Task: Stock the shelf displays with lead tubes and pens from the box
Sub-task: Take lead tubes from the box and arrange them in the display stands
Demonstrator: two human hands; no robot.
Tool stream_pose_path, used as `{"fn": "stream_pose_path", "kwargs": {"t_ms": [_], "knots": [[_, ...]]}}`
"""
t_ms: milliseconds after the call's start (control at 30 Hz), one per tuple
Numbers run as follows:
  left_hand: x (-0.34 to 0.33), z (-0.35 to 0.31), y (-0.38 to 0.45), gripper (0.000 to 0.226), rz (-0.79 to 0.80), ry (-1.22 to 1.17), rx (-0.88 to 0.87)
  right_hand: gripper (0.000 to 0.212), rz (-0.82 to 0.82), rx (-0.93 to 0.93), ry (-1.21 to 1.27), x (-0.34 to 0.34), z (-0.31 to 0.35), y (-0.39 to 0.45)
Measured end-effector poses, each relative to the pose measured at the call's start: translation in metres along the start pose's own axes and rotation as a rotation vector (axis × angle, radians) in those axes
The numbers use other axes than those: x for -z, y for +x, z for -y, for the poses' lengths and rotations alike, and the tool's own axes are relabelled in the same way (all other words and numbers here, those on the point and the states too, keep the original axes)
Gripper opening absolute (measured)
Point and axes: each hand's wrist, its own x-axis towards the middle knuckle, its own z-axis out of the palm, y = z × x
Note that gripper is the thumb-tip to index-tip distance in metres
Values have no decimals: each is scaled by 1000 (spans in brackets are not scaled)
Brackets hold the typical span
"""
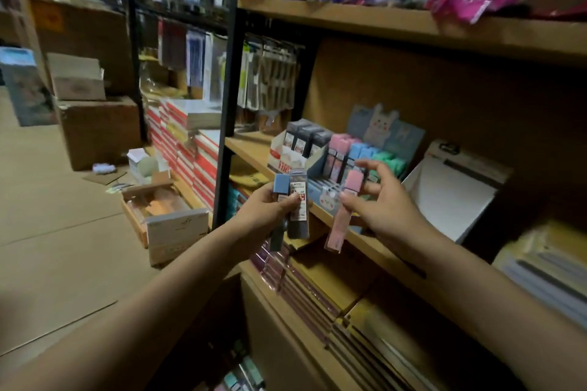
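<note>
A pink lead tube (344, 209) sits just right of the frame's centre, pinched near its cap by the thumb and forefinger of the right hand (386, 203), whose other fingers fan out loosely. Left of it, the left hand (266, 209) grips a small bundle of tubes, a blue-capped one (281, 185) beside a clear dark one (298, 203). Just behind both hands, on the middle wooden shelf (251, 149), stands a bunny-printed display box (359, 152) already holding rows of pink, blue and green tubes. This looks like the stocking step, one tube taken from the bundle; the next move likely calls for lifting the pink tube up and dropping it upright into the pink row. A second display of dark tubes (301, 140) stands to the left, an empty white display tray (451, 194) to the right. Cardboard boxes (98, 130) rest on the pale floor (47, 232) at the left, in a dim stockroom with hanging packets at the upper left.
</note>
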Motion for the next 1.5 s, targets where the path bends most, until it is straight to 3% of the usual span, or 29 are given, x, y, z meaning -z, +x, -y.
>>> {"fn": "stream_pose_path", "kwargs": {"t_ms": [133,300,433,600,1100,1433,1500], "knots": [[-1,-9,21,30,17,-29,-14,34,-178,240,-422,29,18,28],[4,2,45,30,1,-79,-16,26,-305,371,-634,40,31,69],[15,8,60,33,-25,-63,-14,11,-301,376,-707,25,34,107],[23,7,77,28,-45,-118,-27,11,-259,372,-846,3,30,145],[25,11,89,35,-38,-124,-7,8,-271,309,-919,-15,16,165],[22,9,80,35,-14,-96,-46,12,-282,295,-1026,-23,8,163],[23,8,78,33,0,-96,-47,21,-290,348,-1028,-22,9,161]]}}
